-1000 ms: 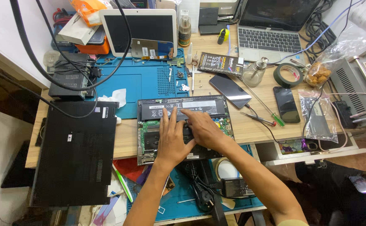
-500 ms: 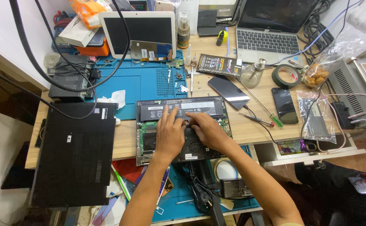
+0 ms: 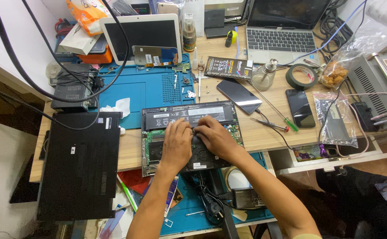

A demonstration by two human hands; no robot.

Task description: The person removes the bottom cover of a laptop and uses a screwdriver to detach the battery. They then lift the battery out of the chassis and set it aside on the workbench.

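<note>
A wooden desk [image 3: 264,137] fills most of the frame, crowded with gear. At lower left lies the biggest piece, a black cover [image 3: 80,163], flat and untouched, where it lay a second ago. Above it, in the upper middle, a blue mat [image 3: 144,90] carries small screws and parts, with a white tablet [image 3: 142,33] leaning at its top edge. At upper right sits a closed-up silver laptop [image 3: 282,31], screen dark.

In the centre of the frame lies the opened laptop [image 3: 189,132], its underside bared: a long black battery [image 3: 189,116] along the top, green board showing at the left and right edges. It has not shifted between frames.

Both hands rest on it, just under the battery. The left hand [image 3: 176,144] lies palm down, fingers together and curled at the tips, pressing near the board's middle. The right hand [image 3: 213,137] meets it fingertip to fingertip, fingers bunched; whether they pinch something small cannot be told, since the hands cover the spot. Against the earlier frames, the hands have drawn closer together and slid slightly left; earlier the right hand's fingers sat farther right.

Right of the laptop lie a dark phone [image 3: 237,96], a second phone [image 3: 300,107], a tape roll [image 3: 303,76] and a green-handled screwdriver [image 3: 277,110].
</note>
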